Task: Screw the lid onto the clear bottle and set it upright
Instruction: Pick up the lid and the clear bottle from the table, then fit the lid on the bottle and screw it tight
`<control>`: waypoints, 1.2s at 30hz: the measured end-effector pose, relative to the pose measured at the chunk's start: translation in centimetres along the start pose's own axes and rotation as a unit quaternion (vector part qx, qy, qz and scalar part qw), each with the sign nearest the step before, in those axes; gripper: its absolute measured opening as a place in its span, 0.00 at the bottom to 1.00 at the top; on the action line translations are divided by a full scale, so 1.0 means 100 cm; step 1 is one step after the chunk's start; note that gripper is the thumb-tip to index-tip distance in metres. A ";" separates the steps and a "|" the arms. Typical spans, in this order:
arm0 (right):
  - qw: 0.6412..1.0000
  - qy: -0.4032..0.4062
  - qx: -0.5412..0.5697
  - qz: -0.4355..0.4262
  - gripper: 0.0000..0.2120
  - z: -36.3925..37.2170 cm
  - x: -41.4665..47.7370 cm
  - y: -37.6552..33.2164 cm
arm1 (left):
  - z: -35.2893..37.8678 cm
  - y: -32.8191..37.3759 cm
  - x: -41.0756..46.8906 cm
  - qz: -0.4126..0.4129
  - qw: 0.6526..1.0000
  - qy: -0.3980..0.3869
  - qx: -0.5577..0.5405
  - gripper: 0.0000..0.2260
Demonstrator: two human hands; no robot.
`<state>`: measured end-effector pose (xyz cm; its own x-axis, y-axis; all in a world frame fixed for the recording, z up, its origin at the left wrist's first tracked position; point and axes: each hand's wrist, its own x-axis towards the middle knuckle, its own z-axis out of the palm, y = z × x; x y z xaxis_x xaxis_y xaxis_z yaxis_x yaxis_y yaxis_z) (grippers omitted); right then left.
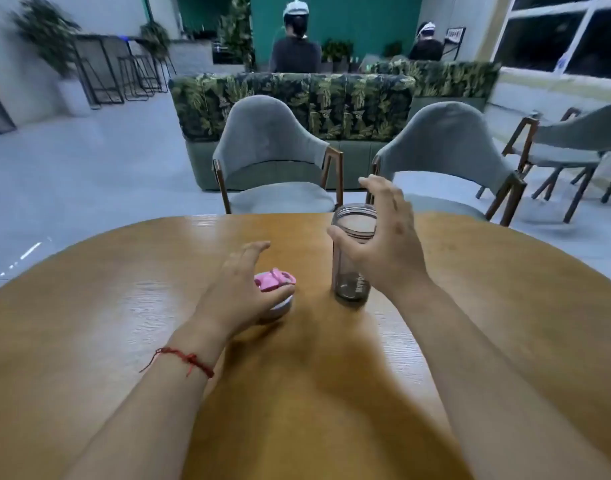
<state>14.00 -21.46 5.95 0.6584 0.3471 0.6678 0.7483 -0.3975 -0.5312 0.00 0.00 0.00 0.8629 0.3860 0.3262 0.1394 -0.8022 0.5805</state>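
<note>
A clear, grey-tinted bottle [349,271] stands upright on the round wooden table [124,306], its mouth uncovered. My right hand [383,244] is spread around its upper part from the right, thumb in front, fingers behind the rim; whether it touches the bottle I cannot tell. To the left lies the lid [276,285], pink on top with a white rim, flat on the table. My left hand [241,289] curves over the lid's left side, thumb along its near edge, fingers stretched out above it. A red string is tied around my left wrist.
Two grey upholstered chairs [273,161] [446,157] stand at the table's far edge, another chair [567,147] at the right. Behind them is a leaf-patterned sofa [297,102]. Two people sit far back, facing away.
</note>
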 end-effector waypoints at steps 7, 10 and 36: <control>0.990 0.053 0.109 0.068 0.47 0.020 -0.021 0.020 | 0.021 -0.006 0.007 -0.035 0.999 -0.031 0.028 0.46; 0.975 0.048 0.181 0.121 0.53 0.034 -0.030 0.035 | 0.027 -0.009 0.018 -0.035 0.994 -0.059 0.082 0.46; 0.971 -0.007 -0.204 -0.122 0.47 0.042 -0.049 0.045 | 0.000 0.000 0.006 -0.047 0.910 0.018 -0.411 0.33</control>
<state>14.50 -21.39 -1.87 0.4685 0.4844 0.7389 0.7899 -0.6043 -0.1047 0.48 0.24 0.19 0.8479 0.4609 0.2621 -0.2113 -0.1596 0.9643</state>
